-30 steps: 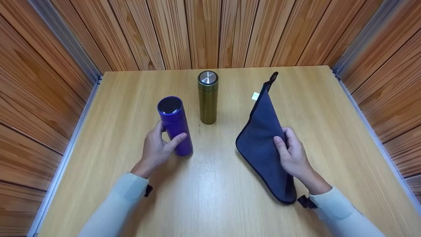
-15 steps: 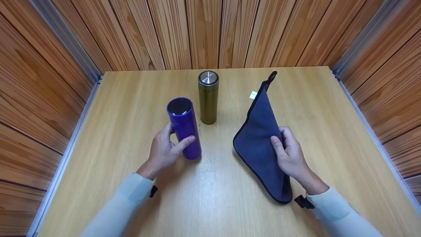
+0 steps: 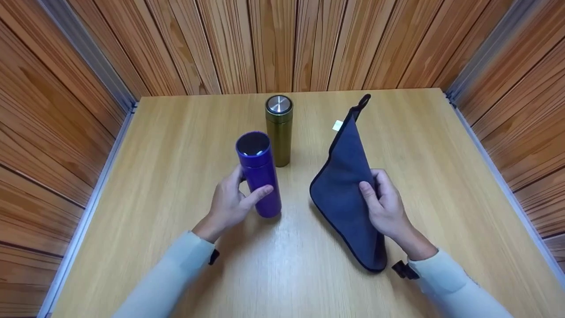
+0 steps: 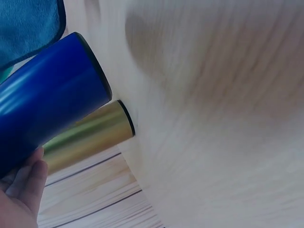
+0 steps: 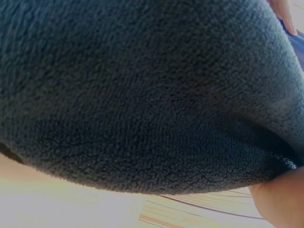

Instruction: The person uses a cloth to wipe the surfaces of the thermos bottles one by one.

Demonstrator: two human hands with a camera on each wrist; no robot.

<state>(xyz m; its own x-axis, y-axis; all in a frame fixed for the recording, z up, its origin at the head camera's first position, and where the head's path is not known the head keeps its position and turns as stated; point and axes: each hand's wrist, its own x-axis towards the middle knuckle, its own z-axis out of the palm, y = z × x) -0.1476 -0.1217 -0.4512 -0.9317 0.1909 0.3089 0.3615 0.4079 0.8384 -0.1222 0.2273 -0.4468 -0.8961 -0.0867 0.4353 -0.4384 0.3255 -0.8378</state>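
Observation:
In the head view my left hand [image 3: 231, 198] grips a purple thermos flask [image 3: 259, 170] with a dark shiny lid, thumb across its front. The flask leans a little, and in the left wrist view its base shows raised over the tabletop. Behind it stands a gold-green thermos flask [image 3: 282, 139] with a silver lid, partly covered by the purple one. On the right, my right hand [image 3: 388, 205] pinches a dark grey-blue towel [image 3: 344, 190] by its side, thumb on top. The towel is folded, with black edging, a hanging loop and a white tag; its pile fills the right wrist view.
The wooden tabletop [image 3: 167, 145] lies under both hands. Plank walls [image 3: 273, 44] close it in at the back and both sides, with grey metal strips [image 3: 88, 216] along the side edges.
My left hand has carried the purple flask rightward and slightly nearer, so it now overlaps the gold-green flask. My right hand and the towel have drifted a little left. The gold-green flask has stayed put.

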